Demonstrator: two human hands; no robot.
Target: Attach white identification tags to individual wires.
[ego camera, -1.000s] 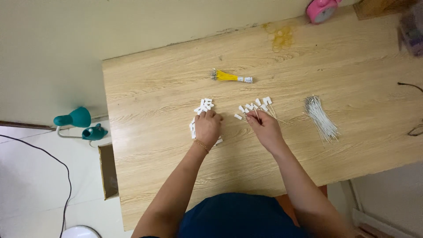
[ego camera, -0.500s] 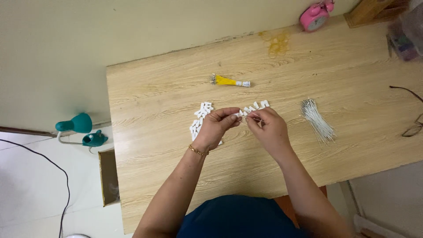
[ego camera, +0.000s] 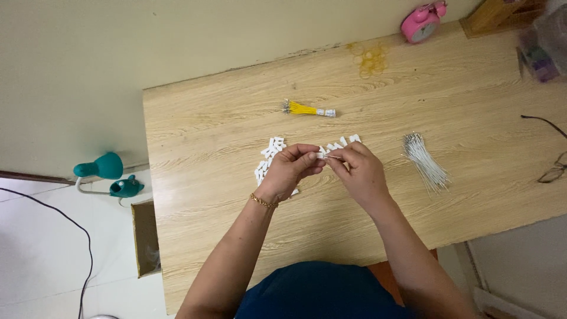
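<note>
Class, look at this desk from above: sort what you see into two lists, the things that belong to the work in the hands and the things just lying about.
In use:
left hand
right hand
small white piece pinched between both hands
white pieces pile
white wire bundle

Lying about:
yellow wire bundle
rubber bands
pink alarm clock
glasses
teal lamp
</note>
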